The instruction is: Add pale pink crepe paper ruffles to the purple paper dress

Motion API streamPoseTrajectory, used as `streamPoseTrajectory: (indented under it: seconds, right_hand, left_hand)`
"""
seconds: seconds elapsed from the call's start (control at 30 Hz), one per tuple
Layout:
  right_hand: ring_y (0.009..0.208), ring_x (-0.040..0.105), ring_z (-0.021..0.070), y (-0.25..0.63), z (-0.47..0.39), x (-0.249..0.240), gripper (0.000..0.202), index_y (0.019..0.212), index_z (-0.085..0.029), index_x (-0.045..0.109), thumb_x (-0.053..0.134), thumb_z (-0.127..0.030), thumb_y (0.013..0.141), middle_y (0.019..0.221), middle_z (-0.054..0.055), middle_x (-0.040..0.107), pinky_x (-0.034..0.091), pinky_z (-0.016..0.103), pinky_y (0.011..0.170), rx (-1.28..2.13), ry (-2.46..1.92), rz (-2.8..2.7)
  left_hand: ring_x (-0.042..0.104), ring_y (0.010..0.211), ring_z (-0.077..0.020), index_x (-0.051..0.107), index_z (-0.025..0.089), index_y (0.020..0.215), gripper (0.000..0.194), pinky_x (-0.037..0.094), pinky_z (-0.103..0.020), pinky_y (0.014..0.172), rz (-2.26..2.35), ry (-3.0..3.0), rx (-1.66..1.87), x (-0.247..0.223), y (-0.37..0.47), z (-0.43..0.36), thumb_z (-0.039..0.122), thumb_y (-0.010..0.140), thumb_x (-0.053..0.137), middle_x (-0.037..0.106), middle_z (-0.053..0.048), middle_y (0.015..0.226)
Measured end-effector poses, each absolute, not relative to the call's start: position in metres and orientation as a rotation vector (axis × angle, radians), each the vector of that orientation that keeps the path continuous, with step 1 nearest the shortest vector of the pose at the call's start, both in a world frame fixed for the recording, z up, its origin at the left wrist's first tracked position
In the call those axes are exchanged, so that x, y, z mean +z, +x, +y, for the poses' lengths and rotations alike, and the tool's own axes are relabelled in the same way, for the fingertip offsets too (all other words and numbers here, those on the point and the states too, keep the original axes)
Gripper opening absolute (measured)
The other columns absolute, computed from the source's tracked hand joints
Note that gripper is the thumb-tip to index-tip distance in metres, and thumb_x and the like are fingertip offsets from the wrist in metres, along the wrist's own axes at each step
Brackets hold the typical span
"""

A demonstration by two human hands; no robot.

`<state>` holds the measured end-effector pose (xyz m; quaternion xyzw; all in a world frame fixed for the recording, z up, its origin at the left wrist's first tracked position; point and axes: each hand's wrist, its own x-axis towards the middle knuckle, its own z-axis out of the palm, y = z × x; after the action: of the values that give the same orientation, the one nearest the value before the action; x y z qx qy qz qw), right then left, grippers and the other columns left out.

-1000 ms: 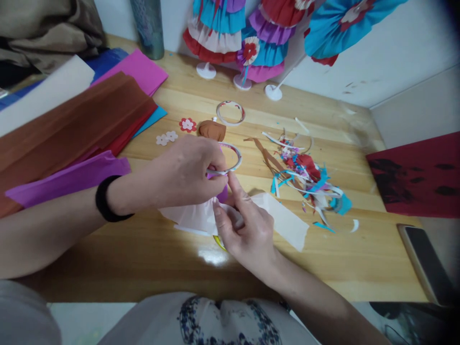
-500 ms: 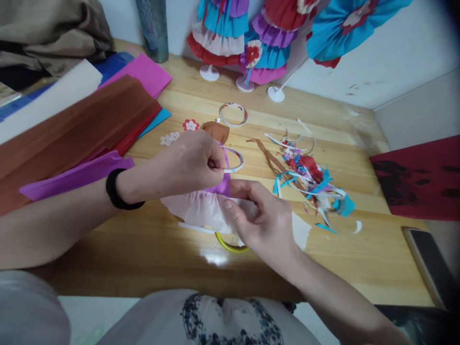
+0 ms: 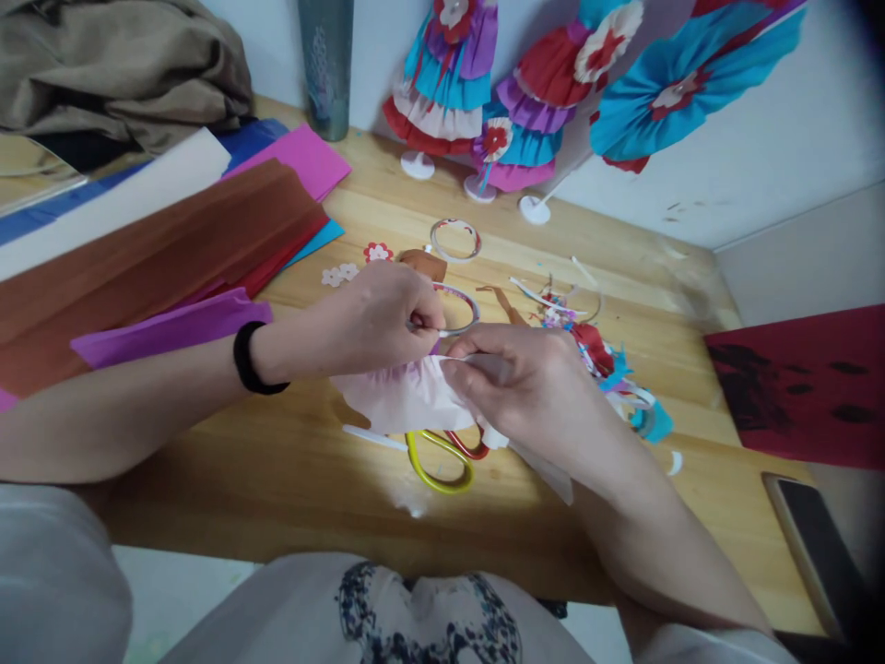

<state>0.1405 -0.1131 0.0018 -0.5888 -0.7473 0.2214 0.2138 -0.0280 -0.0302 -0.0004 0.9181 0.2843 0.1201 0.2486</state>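
Observation:
My left hand is closed, and a narrow roll of tape juts out at its fingertips. Whether it also grips paper is hidden. Between thumb and forefinger, my right hand pinches the edge of white crepe paper, which is gathered into a frill below my left hand. A bit of purple paper shows between the hands. Just beyond them lies a brown paper piece, partly covered. Scissors with yellow and red handles lie under the frill, their blades hidden.
Folded coloured paper lies left, near paper flowers. Another tape roll is farther back. Paper scraps lie right, a phone at the right edge. Frilled paper dresses on stands and a bottle line the wall.
My right hand has moved up closer to my left, lifting the white paper's edge. More of the scissor handles now shows. The camera view has shifted slightly.

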Motion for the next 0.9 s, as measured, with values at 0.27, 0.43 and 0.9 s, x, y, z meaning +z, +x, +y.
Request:
streamPoseTrajectory:
  seconds: [0.27, 0.43, 0.9]
  right_hand:
    - [0.045, 0.05, 0.0096, 0.141, -0.121, -0.007, 0.014, 0.069, -0.019, 0.063, 0.058, -0.014, 0.08, 0.056, -0.003, 0.06, 0.038, 0.024, 0.048, 0.474, -1.544, -1.961]
    - [0.048, 0.056, 0.0111, 0.139, -0.123, -0.009, 0.012, 0.071, -0.02, 0.064, 0.065, -0.017, 0.082, 0.058, -0.002, 0.064, 0.041, 0.024, 0.049, 0.398, -1.56, -1.981]
    - [0.052, 0.06, 0.0129, 0.132, -0.128, -0.024, 0.014, 0.071, -0.022, 0.063, 0.068, -0.02, 0.084, 0.06, 0.0, 0.066, 0.044, 0.026, 0.049, 0.135, -1.545, -1.921]
  left_hand:
    - [0.039, 0.059, -0.0088, 0.057, 0.013, 0.055, 0.024, 0.025, -0.028, 0.058, 0.758, 2.451, 0.28, -0.007, -0.03, -0.031, 0.01, 0.078, 0.051, 0.049, 0.001, 0.058]
    - [0.031, 0.057, -0.0084, 0.046, 0.014, 0.049, 0.03, 0.023, -0.027, 0.057, 0.74, 2.487, 0.282, -0.005, -0.029, -0.032, 0.007, 0.078, 0.05, 0.035, 0.003, 0.053]
    - [0.038, 0.06, -0.0073, 0.066, 0.011, 0.059, 0.027, 0.026, -0.024, 0.058, 0.643, 2.394, 0.287, -0.009, -0.035, -0.024, 0.015, 0.083, 0.055, 0.049, 0.004, 0.056]
